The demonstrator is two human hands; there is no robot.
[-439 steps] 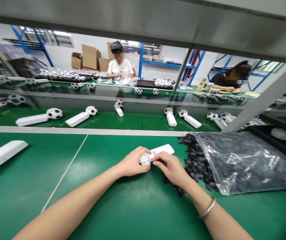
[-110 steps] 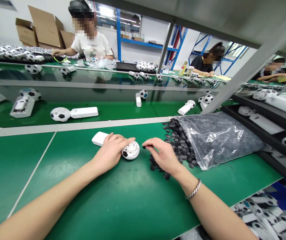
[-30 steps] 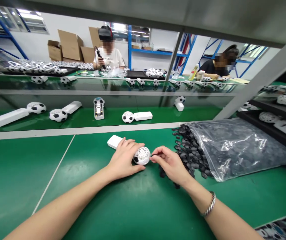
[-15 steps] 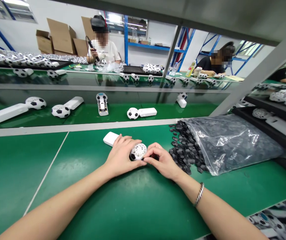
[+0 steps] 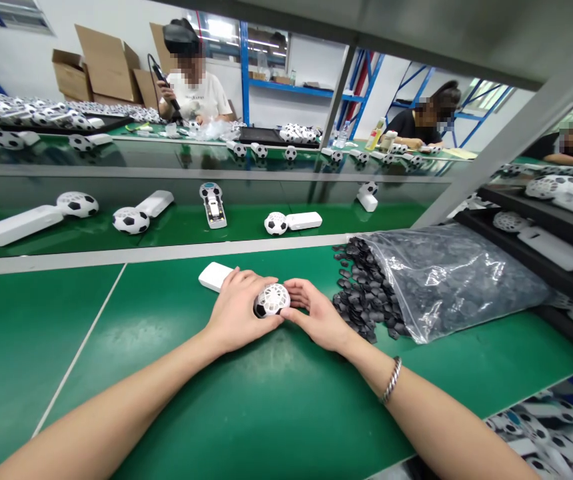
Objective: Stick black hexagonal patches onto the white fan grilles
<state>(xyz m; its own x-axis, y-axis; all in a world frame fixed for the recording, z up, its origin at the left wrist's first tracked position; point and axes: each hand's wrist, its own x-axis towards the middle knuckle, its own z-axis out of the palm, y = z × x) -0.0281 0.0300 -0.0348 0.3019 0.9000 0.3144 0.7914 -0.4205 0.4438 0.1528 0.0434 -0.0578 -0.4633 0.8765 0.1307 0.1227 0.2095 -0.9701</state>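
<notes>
A white device with a soccer-ball head (image 5: 273, 299) and a flat white handle (image 5: 213, 275) lies on the green work surface. The top of the ball is an open white lattice, with black patches along its lower side. My left hand (image 5: 240, 305) is closed over the neck and left side of the ball, its thumb along the near edge. At the ball's right side, my right hand (image 5: 316, 313) is closed, with thumb and fingertips against the rim. Any small piece between those fingertips is hidden. Loose black patches (image 5: 366, 293) lie just right of my right hand.
A clear plastic bag (image 5: 456, 280) of black pieces lies at right, beside dark trays (image 5: 541, 233) of devices. Beyond the pale ledge (image 5: 166, 255), several similar devices (image 5: 131, 220) rest on a green strip. Co-workers (image 5: 196, 93) sit across. A slanted post (image 5: 506, 147) stands at right.
My right hand's fingers have shifted from a pinch at the ball's near right edge to reaching around its right side. The view has shifted slightly; the ball stays under my left hand.
</notes>
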